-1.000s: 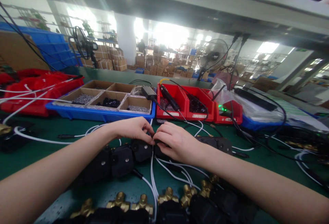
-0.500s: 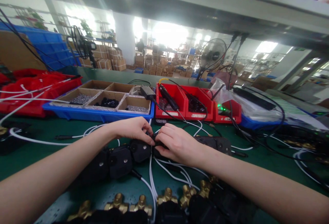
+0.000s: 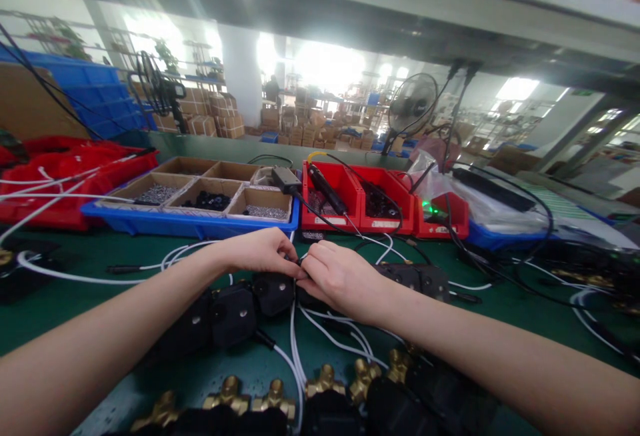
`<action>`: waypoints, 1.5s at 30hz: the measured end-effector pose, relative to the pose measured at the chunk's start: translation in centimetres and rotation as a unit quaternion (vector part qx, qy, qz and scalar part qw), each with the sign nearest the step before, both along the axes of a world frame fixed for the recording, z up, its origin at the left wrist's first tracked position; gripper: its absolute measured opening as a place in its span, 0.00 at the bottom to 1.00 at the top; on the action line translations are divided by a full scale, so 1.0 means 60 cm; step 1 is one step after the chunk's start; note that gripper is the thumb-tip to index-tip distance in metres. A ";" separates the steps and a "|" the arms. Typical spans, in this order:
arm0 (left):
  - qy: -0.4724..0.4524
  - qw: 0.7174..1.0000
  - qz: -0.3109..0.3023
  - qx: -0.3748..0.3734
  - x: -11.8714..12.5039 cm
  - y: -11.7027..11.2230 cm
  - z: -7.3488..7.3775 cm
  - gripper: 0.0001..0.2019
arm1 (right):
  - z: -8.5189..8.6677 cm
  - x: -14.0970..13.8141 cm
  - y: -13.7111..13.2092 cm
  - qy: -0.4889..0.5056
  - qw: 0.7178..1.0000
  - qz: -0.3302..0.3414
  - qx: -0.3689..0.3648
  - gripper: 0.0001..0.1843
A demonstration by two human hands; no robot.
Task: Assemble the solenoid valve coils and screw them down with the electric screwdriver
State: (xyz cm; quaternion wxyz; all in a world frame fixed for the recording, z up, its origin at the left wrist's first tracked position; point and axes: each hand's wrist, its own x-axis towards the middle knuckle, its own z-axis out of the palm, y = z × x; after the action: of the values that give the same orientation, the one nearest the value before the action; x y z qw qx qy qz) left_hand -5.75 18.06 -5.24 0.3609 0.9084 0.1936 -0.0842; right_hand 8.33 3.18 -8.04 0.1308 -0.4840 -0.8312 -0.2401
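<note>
While both hands are held close together over the bench (image 3: 125, 246), fine fingertip work appears to be in hand, at the gap beside the nearest black housing (image 3: 273, 294). Judged from the pose, a small part or a cable end is being worked there, though whatever is worked on is hidden by the fingers.

State of grip: the left hand (image 3: 267, 253) is arched, with thumb and forefinger pointed down and inward; the right hand (image 3: 345, 279) is curled to meet it, its fingertips overlapping the left's. Whether either is clamped on something or merely rested against it cannot be told.

For the next move, a steady hold by one hand and small, controlled finger motion by the other seem called for. Care would be needed so that the white cables (image 3: 295, 343) are not snagged.

Position: the housing is seen just below the left fingertips, its right edge beside the point where the hands meet; contact cannot be confirmed. The cables are run from just under that point toward the near side, past the brass fittings (image 3: 327, 379). More black housings (image 3: 233, 316) are lined up to the left, partly covered by the left forearm. Beyond the hands, a blue tray (image 3: 200, 225) of small parts and red bins (image 3: 385, 224) are set, with a black tool (image 3: 327, 189) laid across one bin.
</note>
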 end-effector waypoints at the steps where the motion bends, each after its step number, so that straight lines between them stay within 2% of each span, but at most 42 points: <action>1: -0.003 1.000 0.004 0.003 0.000 -0.003 0.000 0.18 | 0.000 -0.001 0.000 0.002 1.000 -0.007 0.000 0.09; 5: -0.005 1.000 0.011 0.006 0.002 -0.010 0.002 0.16 | 0.008 -0.002 -0.001 0.018 0.999 -0.018 -0.042 0.09; 10: -0.002 1.000 0.005 0.018 0.002 -0.011 0.006 0.14 | 0.023 -0.006 -0.001 -0.002 0.993 -0.035 -0.112 0.05; 14: -0.004 0.999 -0.002 0.035 0.003 -0.014 0.009 0.12 | 0.022 -0.014 -0.001 -0.036 0.991 -0.054 -0.116 0.06; 20: 0.001 0.999 -0.007 0.044 0.004 -0.015 0.008 0.13 | 0.011 -0.020 0.001 -0.020 0.991 -0.075 -0.107 0.05; 29: 0.002 0.999 0.004 0.045 0.003 -0.011 0.004 0.13 | 0.001 -0.016 0.010 -0.050 0.992 -0.061 -0.103 0.08; 33: 0.001 0.999 0.003 0.044 0.004 -0.011 0.002 0.14 | 0.011 -0.020 0.009 -0.044 0.990 -0.071 -0.109 0.10; 37: -0.001 0.999 0.000 0.044 0.003 -0.010 0.002 0.16 | 0.027 -0.028 0.003 -0.017 0.983 -0.095 -0.157 0.07; 39: -0.004 0.999 0.000 0.049 0.003 -0.011 0.003 0.14 | 0.028 -0.031 0.002 -0.015 0.980 -0.104 -0.170 0.04; 45: -0.010 0.998 -0.010 0.054 0.007 -0.013 0.005 0.11 | 0.027 -0.030 0.003 -0.012 0.977 -0.110 -0.182 0.05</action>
State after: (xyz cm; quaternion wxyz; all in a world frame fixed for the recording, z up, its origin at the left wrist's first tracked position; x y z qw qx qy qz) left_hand -5.32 17.29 -4.91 0.3125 0.9292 0.1853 -0.0683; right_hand 6.54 3.33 -6.44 0.0037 -0.5853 -0.8042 -0.1032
